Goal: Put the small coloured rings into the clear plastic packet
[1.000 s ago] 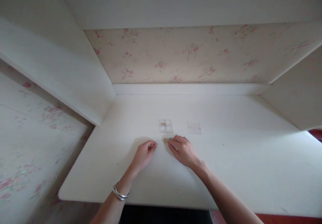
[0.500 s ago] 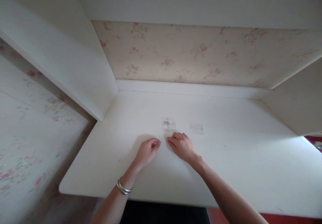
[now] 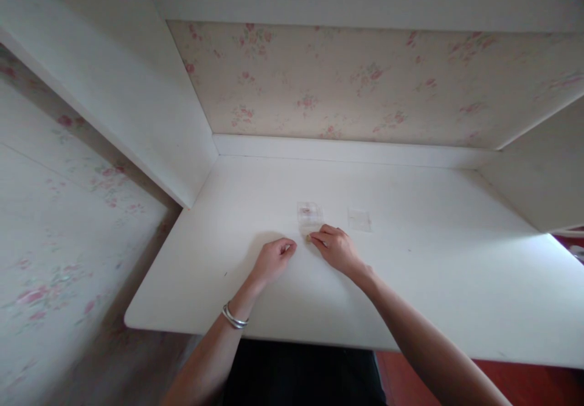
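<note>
Above the white desk, my left hand (image 3: pixel 272 260) is closed in a pinch; what its fingertips hold, if anything, is too small to make out. A little to its right, my right hand (image 3: pixel 336 248) pinches a small yellowish piece (image 3: pixel 308 238) between thumb and forefinger. Just beyond the right fingertips lies a clear plastic case (image 3: pixel 309 213) with something small and brownish in it. A second clear square piece (image 3: pixel 359 220), perhaps a lid, lies flat to the right of the case. The fingertips of both hands are apart from each other.
The white desk (image 3: pixel 191 284) has a raised strip (image 3: pixel 342 150) along its back, below floral wallpaper (image 3: pixel 292 83). White side panels (image 3: pixel 182 150) stand left and right. A tiny dark speck (image 3: pixel 225 274) lies left of my left hand.
The whole view has shifted, so the desk and hands sit slightly higher in the picture. The yellowish piece in my right fingertips shows more plainly. My left hand stays pinched.
</note>
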Demonstrator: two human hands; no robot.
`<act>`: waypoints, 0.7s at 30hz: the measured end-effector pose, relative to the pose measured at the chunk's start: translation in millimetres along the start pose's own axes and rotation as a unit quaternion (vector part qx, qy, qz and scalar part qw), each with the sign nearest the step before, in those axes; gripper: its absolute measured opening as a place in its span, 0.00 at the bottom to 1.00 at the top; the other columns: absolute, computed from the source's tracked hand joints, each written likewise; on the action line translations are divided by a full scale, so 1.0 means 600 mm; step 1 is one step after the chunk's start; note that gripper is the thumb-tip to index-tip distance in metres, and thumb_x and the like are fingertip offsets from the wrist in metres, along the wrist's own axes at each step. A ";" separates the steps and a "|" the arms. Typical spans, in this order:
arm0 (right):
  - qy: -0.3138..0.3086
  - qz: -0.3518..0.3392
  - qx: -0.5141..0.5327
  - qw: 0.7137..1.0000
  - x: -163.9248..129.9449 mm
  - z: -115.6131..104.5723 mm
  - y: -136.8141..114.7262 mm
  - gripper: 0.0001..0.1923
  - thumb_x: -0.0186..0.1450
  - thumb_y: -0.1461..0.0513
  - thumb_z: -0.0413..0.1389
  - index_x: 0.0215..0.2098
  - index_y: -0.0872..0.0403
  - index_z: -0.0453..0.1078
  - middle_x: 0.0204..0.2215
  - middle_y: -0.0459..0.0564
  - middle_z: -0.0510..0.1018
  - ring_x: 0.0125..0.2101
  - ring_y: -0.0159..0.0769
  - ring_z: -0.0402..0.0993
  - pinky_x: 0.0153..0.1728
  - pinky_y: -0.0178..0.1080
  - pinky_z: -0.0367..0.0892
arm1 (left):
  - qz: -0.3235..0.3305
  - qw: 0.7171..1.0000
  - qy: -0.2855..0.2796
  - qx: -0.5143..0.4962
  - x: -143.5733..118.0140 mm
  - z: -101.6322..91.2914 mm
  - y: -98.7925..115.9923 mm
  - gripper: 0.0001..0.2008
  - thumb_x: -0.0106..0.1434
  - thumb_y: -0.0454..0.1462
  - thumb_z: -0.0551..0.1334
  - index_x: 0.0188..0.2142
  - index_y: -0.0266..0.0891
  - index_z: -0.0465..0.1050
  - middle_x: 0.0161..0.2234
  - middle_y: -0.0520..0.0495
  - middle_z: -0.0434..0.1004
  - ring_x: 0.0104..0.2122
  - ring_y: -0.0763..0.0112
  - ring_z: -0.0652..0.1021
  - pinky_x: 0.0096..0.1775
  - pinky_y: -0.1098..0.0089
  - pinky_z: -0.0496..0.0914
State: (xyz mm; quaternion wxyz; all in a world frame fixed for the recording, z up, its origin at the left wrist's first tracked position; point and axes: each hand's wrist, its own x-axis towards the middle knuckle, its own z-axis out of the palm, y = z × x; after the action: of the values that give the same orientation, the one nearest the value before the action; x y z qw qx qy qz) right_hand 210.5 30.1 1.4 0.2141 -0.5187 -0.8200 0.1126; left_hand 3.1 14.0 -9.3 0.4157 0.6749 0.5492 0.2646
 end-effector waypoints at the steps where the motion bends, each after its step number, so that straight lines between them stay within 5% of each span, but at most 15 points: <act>1: 0.007 0.008 0.009 1.000 0.002 0.000 0.002 0.12 0.66 0.59 0.49 0.37 0.47 0.76 0.29 0.46 0.75 0.30 0.31 0.70 0.35 0.35 0.60 | 0.001 1.000 0.001 -0.001 0.000 0.000 -0.001 0.19 0.63 0.48 0.52 0.38 0.38 0.75 0.22 0.53 0.71 0.21 0.75 0.67 0.25 0.74 0.59; 10: 0.068 0.101 0.003 0.993 0.053 -0.026 0.041 0.12 0.64 0.58 0.51 0.36 0.49 0.77 0.30 0.46 0.75 0.28 0.29 0.71 0.32 0.32 0.62 | 0.018 0.999 0.014 0.023 -0.006 0.000 -0.002 0.18 0.63 0.46 0.52 0.37 0.38 0.75 0.22 0.53 0.71 0.21 0.76 0.68 0.24 0.75 0.59; 21: -0.003 0.141 -0.053 0.989 0.109 -0.027 0.061 0.12 0.64 0.58 0.50 0.37 0.46 0.76 0.33 0.47 0.75 0.30 0.31 0.70 0.33 0.32 0.59 | 0.027 0.998 0.027 0.049 -0.012 -0.006 0.009 0.17 0.64 0.45 0.51 0.38 0.39 0.75 0.25 0.51 0.75 0.24 0.74 0.72 0.27 0.75 0.62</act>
State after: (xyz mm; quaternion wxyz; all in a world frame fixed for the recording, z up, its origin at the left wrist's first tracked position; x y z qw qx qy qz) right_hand 223.4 104.3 15.8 0.1659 -0.6394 -0.7441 0.0998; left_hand 1.3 7.8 -2.4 0.3599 0.7017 0.5542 0.2663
